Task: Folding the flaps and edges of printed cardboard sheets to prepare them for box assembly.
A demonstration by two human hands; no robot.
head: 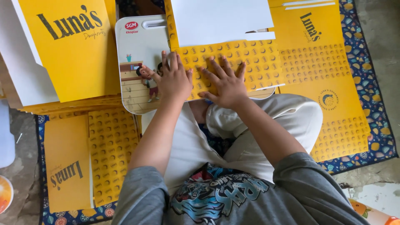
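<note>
Head view, looking straight down: both hands lie flat, fingers spread, side by side on a yellow patterned cardboard sheet with a white inner face folded over at its 12 o'clock edge. The left hand presses the sheet's 9 o'clock end, and the right hand bears down just beside it toward 3 o'clock; neither is closed around anything. By the look of it, the step in hand is creasing or flattening a fold. A following fold would call for a grip on a free edge while one palm pins the sheet.

The sheet is thin, printed with rows of small round marks. It rests on a white plastic lap board with a cartoon picture across the person's knees. More flat yellow cardboard lies on the floor mat at 3 o'clock, at 7 o'clock, and stacked at 10 o'clock.
</note>
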